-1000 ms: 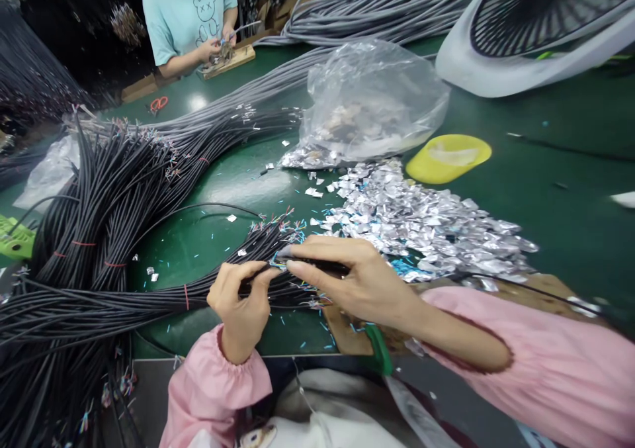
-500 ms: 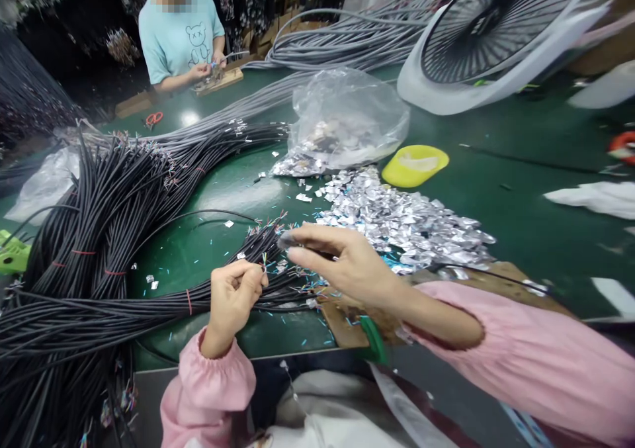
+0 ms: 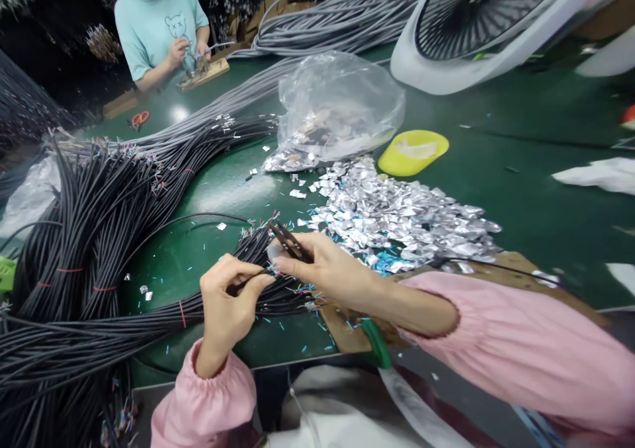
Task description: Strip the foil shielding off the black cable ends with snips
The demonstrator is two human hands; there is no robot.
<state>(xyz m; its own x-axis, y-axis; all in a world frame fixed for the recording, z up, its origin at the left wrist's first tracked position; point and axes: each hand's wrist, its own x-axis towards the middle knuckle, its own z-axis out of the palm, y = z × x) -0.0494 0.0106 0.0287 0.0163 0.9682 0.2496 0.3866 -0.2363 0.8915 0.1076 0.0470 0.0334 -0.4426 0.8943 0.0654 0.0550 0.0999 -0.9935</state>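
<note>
Our left hand (image 3: 231,309) pinches a black cable (image 3: 241,282), our right hand (image 3: 322,263) tweezers (image 3: 292,243), near the tabletop's front edge (image 3: 292,362); a bear-print shirt (image 3: 149,31) faces us.

Left hand (image 3: 225,306) pinching black cable (image 3: 238,284), right hand (image 3: 330,266) gripping two-pronged tool (image 3: 292,244) by near edge of green desk (image 3: 536,203)

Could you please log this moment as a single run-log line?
left hand: pinching cable | right hand: holding tweezers, tips clear of cable | nearby: bundle, foil scraps
</note>
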